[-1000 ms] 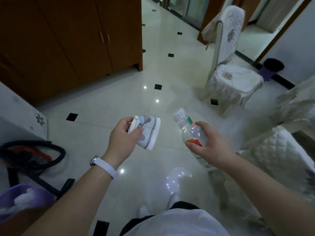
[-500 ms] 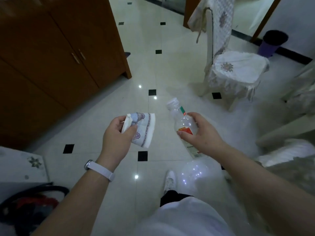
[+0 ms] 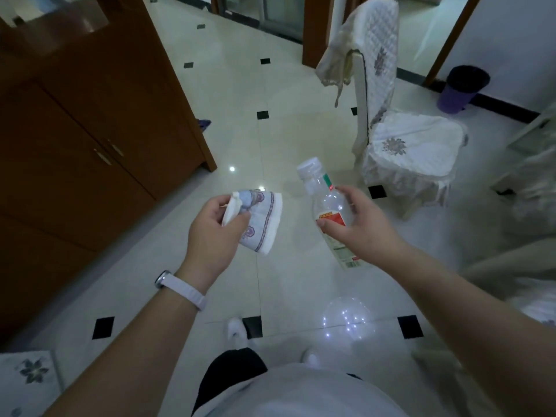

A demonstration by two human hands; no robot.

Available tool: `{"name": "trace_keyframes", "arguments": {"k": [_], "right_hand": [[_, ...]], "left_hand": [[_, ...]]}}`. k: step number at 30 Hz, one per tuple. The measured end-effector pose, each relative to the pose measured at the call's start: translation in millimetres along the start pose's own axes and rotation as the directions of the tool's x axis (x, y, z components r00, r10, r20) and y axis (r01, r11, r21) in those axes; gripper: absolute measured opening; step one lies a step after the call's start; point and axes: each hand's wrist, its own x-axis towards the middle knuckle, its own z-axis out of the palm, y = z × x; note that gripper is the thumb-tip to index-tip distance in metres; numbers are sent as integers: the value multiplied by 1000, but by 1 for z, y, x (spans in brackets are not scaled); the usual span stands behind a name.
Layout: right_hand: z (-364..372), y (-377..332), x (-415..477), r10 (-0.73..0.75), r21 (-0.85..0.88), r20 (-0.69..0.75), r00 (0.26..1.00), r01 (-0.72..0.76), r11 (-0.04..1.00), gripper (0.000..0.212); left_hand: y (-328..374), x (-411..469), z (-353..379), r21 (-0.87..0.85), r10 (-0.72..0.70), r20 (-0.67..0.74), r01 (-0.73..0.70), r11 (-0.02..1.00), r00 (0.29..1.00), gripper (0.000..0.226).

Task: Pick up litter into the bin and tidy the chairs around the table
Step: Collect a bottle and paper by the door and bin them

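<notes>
My left hand pinches a crumpled white paper wrapper with a purple pattern at chest height. My right hand grips a clear plastic bottle with a white cap and red label, tilted with the cap away from me. A purple bin lined with a dark bag stands by the white wall at the far right. A chair with a white quilted cover stands on the tiled floor between me and the bin.
A brown wooden cabinet fills the left side. More white-covered furniture lies blurred at the right edge. A patterned white surface shows at the bottom left. Pale floor tiles with black insets stretch ahead.
The view has swung right and forward: the bin and covered chair now sit closer, the vacuum at the lower left has left the view. Both hands keep their hold.
</notes>
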Motion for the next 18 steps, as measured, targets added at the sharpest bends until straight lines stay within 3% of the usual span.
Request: {"name": "trace_keyframes", "arguments": {"k": [7,14,18], "right_hand": [[26,-25,98,92,-44,-112,989,-98,994,71],[52,-97,198,98,-167,-160,982,-125,978,77],[62,-122,243,97,-125,-213,972,-125,984,77]], "left_hand": [[-12,146,-6,-38,-4,120,9,999,993,23],[3,286,-37,-78,-7,227,26,997,974,20],[15,354,-39,-91,9,276,17,996,961,20]]}}
